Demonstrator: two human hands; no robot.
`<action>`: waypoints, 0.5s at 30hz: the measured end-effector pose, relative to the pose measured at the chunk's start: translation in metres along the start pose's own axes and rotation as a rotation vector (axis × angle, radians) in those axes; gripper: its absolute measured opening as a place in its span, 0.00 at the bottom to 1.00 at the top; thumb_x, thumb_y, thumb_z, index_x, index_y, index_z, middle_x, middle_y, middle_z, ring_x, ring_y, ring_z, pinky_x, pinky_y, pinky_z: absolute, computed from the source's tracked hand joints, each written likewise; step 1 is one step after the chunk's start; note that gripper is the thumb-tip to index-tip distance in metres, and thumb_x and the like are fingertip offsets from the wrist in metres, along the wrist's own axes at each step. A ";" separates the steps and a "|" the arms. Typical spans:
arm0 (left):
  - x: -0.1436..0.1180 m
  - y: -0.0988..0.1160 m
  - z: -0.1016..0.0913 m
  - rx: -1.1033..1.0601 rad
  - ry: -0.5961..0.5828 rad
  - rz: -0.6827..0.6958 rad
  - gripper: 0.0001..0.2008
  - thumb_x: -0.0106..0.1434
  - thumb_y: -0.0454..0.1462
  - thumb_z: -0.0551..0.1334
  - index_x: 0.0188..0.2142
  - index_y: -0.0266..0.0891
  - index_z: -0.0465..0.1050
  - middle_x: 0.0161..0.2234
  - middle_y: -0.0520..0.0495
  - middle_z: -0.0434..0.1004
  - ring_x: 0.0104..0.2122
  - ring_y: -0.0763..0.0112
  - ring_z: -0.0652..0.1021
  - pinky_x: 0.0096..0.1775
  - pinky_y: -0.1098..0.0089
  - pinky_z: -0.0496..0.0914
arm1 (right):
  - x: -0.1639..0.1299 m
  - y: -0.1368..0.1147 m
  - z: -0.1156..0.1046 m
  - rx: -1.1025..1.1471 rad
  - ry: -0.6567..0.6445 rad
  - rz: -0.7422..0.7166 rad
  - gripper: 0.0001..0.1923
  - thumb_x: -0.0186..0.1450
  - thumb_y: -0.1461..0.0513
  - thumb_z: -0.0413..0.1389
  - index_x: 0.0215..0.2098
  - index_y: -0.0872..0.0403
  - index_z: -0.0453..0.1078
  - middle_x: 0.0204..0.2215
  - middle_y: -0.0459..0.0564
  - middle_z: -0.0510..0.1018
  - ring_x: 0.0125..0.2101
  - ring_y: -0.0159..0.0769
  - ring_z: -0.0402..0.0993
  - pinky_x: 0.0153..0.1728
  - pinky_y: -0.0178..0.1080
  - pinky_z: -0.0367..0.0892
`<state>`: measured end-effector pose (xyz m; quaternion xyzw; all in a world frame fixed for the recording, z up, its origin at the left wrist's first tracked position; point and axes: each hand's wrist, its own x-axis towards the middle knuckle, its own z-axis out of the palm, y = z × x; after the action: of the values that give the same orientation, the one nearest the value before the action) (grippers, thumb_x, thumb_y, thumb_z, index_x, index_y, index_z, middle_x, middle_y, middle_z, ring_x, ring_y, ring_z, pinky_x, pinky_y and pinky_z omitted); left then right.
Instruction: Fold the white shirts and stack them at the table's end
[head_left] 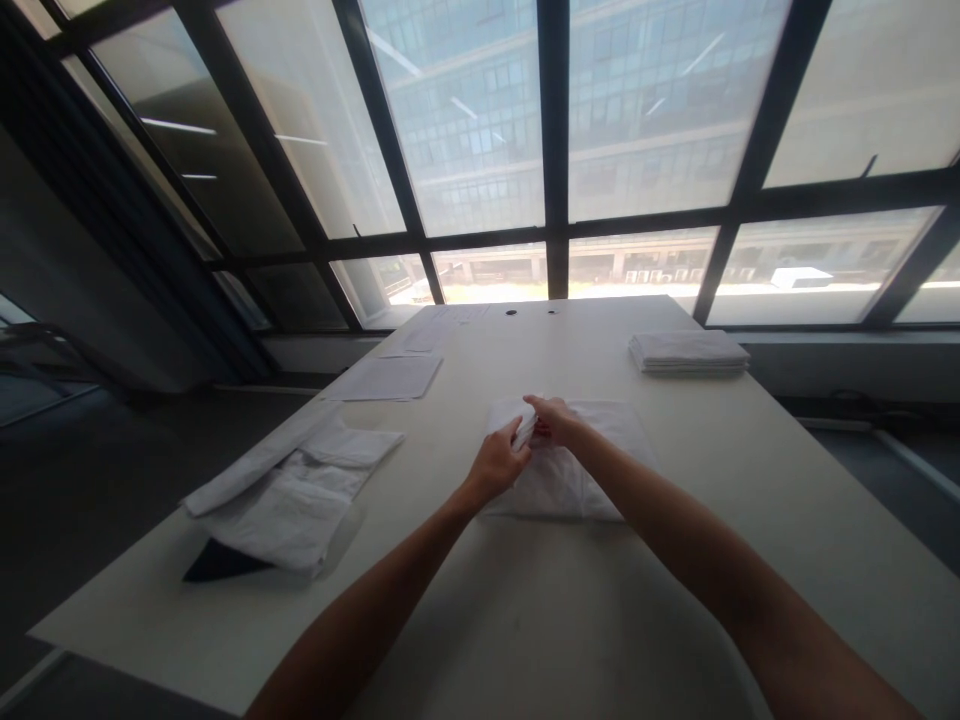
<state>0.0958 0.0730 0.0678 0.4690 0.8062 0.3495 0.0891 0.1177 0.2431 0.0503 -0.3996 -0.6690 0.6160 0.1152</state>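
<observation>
A white folded garment [562, 485] lies flat on the white table in front of me. Over its far left part, my left hand [501, 460] has its fingers closed on a thick bunched fold of white cloth [526, 428]. From the right, my right hand [553, 420] grips the same fold, its index finger reaching across the top. The fold stands up from the flat part and looks layered. My right fingertips are partly hidden behind the cloth and the hand, and the garment's exact kind cannot be made out.
On the left of the table [517, 620] lies a loose heap of white garments [292, 500] with a dark piece of fabric [225, 563] under it. Sheets of paper [394, 378] lie beyond. A stack of folded white cloth [688, 352] sits at the back right, before large windows.
</observation>
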 end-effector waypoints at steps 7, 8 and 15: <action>-0.043 0.005 0.023 0.222 -0.112 0.063 0.40 0.61 0.34 0.62 0.71 0.36 0.52 0.56 0.36 0.74 0.52 0.56 0.75 0.54 0.61 0.69 | 0.035 -0.003 -0.018 -0.150 0.096 -0.077 0.14 0.52 0.62 0.71 0.33 0.58 0.73 0.26 0.50 0.77 0.31 0.38 0.74 0.29 0.33 0.65; -0.050 0.004 0.027 0.253 -0.105 0.083 0.40 0.62 0.34 0.62 0.71 0.37 0.51 0.55 0.37 0.73 0.53 0.56 0.74 0.54 0.61 0.69 | 0.039 -0.005 -0.019 -0.150 0.076 -0.077 0.13 0.51 0.64 0.70 0.30 0.58 0.72 0.22 0.47 0.74 0.27 0.36 0.72 0.26 0.33 0.63; -0.066 -0.005 0.031 0.279 -0.018 0.187 0.26 0.62 0.30 0.59 0.60 0.38 0.68 0.41 0.44 0.76 0.43 0.60 0.75 0.48 0.63 0.69 | 0.045 -0.018 -0.016 0.010 -0.069 -0.152 0.09 0.53 0.69 0.66 0.29 0.57 0.70 0.19 0.42 0.71 0.23 0.28 0.68 0.24 0.29 0.63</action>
<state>0.1425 0.0325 0.0294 0.5530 0.7989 0.2365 -0.0027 0.0912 0.2867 0.0554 -0.3256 -0.6981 0.6220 0.1405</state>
